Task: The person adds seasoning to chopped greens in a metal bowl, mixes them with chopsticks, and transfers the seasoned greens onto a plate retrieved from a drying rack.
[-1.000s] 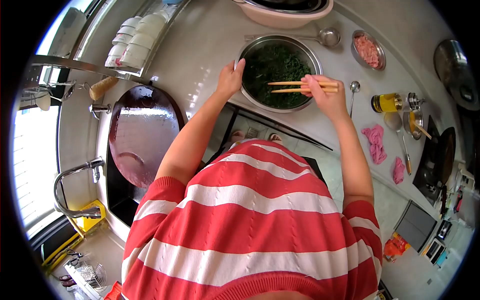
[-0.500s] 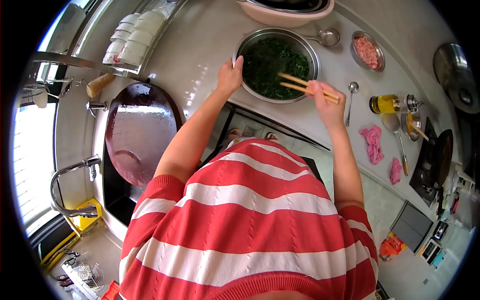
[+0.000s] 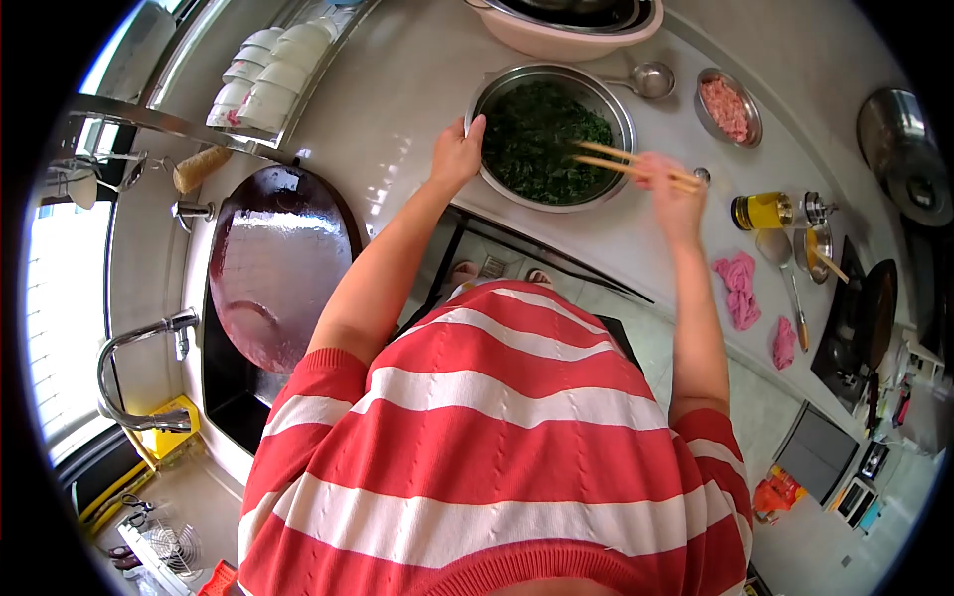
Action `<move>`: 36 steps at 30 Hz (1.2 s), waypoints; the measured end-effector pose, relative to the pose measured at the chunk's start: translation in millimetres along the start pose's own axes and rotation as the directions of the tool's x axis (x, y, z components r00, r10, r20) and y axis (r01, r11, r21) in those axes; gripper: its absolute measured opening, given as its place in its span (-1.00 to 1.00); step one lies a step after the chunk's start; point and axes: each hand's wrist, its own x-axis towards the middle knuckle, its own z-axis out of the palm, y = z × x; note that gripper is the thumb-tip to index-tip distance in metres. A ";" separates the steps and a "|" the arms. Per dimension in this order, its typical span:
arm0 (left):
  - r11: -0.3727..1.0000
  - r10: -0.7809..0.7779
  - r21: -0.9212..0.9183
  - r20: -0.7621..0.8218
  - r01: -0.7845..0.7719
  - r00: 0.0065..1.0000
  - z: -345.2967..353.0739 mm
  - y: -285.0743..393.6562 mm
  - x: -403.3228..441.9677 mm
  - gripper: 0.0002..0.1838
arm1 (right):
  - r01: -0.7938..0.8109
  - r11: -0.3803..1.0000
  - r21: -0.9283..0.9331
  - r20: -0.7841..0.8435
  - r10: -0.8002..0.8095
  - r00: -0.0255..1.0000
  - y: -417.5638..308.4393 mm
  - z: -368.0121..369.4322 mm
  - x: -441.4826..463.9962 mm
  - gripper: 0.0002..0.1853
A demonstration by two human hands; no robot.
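Note:
A steel bowl [image 3: 623, 124] stands on the counter, holding chopped dark leafy greens [image 3: 552, 144]. My left hand [image 3: 458, 154] grips its left rim, thumb on top. Slightly blurred, my right hand [image 3: 678, 199] is closed around a pair of wooden chopsticks [image 3: 608, 159]. Their tips point left over the right part of the greens; whether they touch them I cannot tell. Beyond the right hand lies a small metal spoon [image 3: 702, 177], mostly hidden by the hand. A steel ladle [image 3: 652, 79] rests by the bowl's upper right.
Raw minced meat [image 3: 724, 109] fills a small bowl at the upper right. An oil jar [image 3: 763, 211], a spatula [image 3: 775, 248] and pink cloths [image 3: 737, 288] lie to the right. A pink basin [image 3: 566, 40] stands behind. On the left, a round board [image 3: 278, 268] leans over the sink.
My right hand has moved to the right with the chopsticks, drawing their tips from the middle of the greens toward the right side. My left hand stays on the rim.

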 end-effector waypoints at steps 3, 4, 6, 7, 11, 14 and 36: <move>1.000 0.017 -0.001 0.001 -0.017 1.000 -0.6 -1.5 1.2 -0.57 | -0.121 0.989 0.082 -0.095 0.128 0.987 1.0 -18.6 16.9 -0.73; 1.000 0.020 0.003 0.003 -0.020 1.000 -0.5 -0.8 0.8 -0.57 | -0.078 0.991 0.109 -0.101 0.090 0.991 7.4 -10.8 16.1 -0.74; 0.998 -0.060 0.004 0.032 0.059 0.998 -2.1 6.2 -3.7 -0.57 | -0.062 0.990 0.127 -0.026 0.065 0.998 9.4 14.7 1.7 -0.75; 0.995 -0.097 0.006 0.043 0.097 0.994 -3.8 10.5 -4.5 -0.57 | -0.051 0.989 0.139 0.012 0.049 0.999 5.1 27.3 -4.3 -0.75; 1.000 -0.005 0.028 0.011 0.005 1.000 0.8 -4.6 3.3 -0.58 | -0.097 0.981 0.166 0.066 0.087 0.994 -15.6 21.3 -13.5 -0.73; 0.999 0.030 0.018 -0.007 -0.030 1.000 -1.5 5.0 -2.9 -0.59 | -0.189 0.979 0.080 -0.003 0.190 0.982 -30.1 -10.2 -5.8 -0.69; 0.998 -0.056 -0.029 0.110 0.060 0.992 -9.6 15.3 -3.6 -0.57 | 0.074 0.997 0.028 -0.045 -0.072 0.996 -20.1 11.0 40.2 -0.75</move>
